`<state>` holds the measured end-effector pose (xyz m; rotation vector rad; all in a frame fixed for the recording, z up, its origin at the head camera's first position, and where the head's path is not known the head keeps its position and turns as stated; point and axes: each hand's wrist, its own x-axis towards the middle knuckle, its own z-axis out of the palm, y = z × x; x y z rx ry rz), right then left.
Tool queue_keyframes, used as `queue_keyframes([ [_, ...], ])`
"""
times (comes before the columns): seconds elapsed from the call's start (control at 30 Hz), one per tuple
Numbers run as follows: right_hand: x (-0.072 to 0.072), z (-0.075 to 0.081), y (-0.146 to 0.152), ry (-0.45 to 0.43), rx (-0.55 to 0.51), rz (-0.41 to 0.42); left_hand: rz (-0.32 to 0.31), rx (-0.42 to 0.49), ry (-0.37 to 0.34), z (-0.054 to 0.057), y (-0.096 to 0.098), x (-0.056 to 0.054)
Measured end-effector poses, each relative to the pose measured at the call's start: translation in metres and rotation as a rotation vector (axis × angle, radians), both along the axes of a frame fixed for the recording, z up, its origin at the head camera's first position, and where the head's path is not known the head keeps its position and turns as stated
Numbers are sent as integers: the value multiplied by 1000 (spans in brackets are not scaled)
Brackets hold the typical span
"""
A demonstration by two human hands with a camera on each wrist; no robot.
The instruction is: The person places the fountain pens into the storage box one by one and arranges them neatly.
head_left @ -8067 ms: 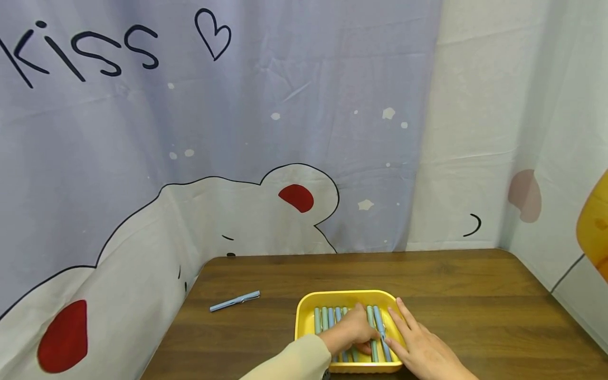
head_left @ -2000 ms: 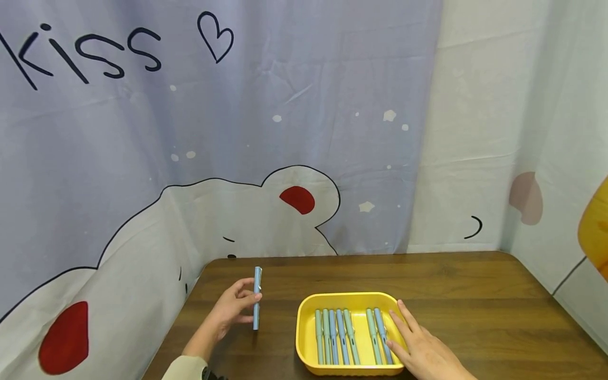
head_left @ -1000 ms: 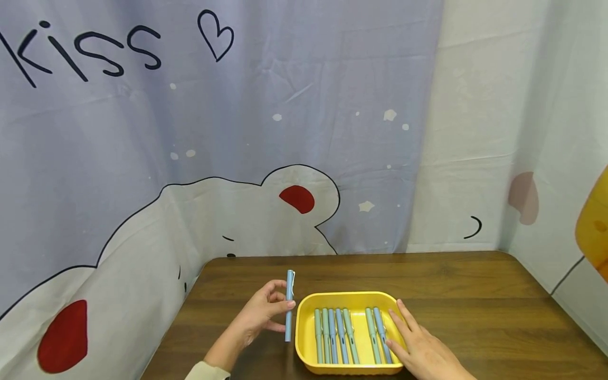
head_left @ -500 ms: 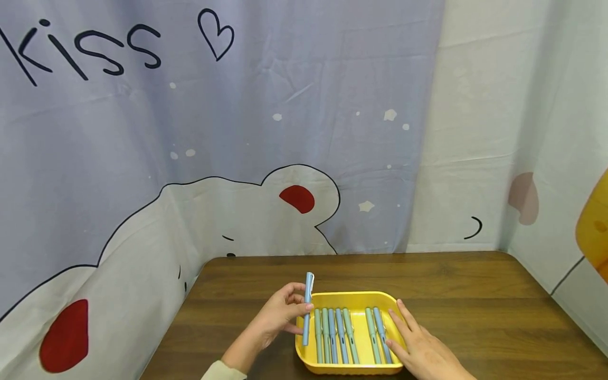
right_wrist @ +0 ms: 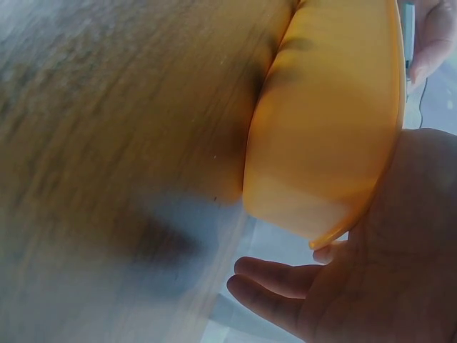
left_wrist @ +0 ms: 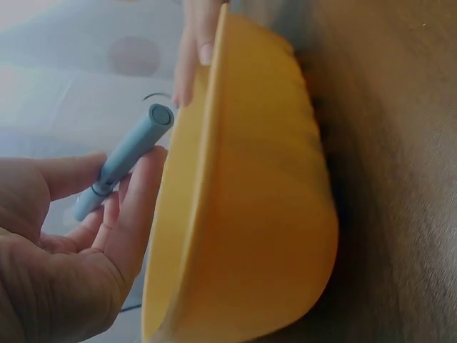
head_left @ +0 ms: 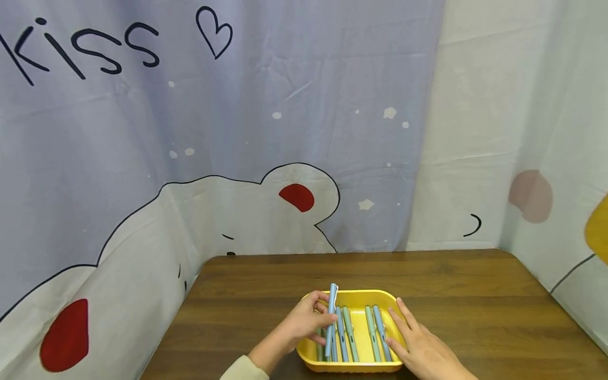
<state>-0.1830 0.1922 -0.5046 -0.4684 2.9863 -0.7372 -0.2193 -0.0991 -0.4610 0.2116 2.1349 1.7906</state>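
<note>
My left hand [head_left: 306, 319] pinches a blue pen [head_left: 332, 316] between thumb and fingertips, its clip at the top right. In the head view this pen overlaps the left part of a yellow tray [head_left: 361, 368]; the left wrist view shows the pen [left_wrist: 132, 153] held over the tray's rim. Inside the tray lie green and blue pens side by side: a left group, partly hidden by the left hand, and to its right a green pen [head_left: 372, 332] and a blue pen [head_left: 382, 332]. A gap separates them. My right hand [head_left: 423, 343] rests with straight fingers on the tray's right rim.
The tray stands on a brown wooden table [head_left: 247, 285], near its front edge. A printed curtain [head_left: 304, 132] hangs behind the table and along its sides.
Earlier the blue pen lay on the table's left. My left hand has picked it up, turned it upright in view, and carried it right, over the tray. The right hand stays put.
</note>
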Motion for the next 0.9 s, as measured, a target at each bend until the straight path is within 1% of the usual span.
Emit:
queue_keyframes([
  [0.17, 0, 1, -1, 1, 6, -12, -8, -39, -19, -4, 14, -1],
  [0.33, 1, 3, -2, -7, 16, -22, -2, -84, -47, -7, 22, -3],
  [0.5, 0, 3, -2, -21, 16, -18, -4, -91, -78, -8, 26, -5],
  [0.73, 2, 4, -2, 21, 42, -18, 22, -88, -73, -12, 33, -6],
  [0.9, 1, 5, -2, 2, 43, -20, 25, -103, -104, -12, 40, -8],
])
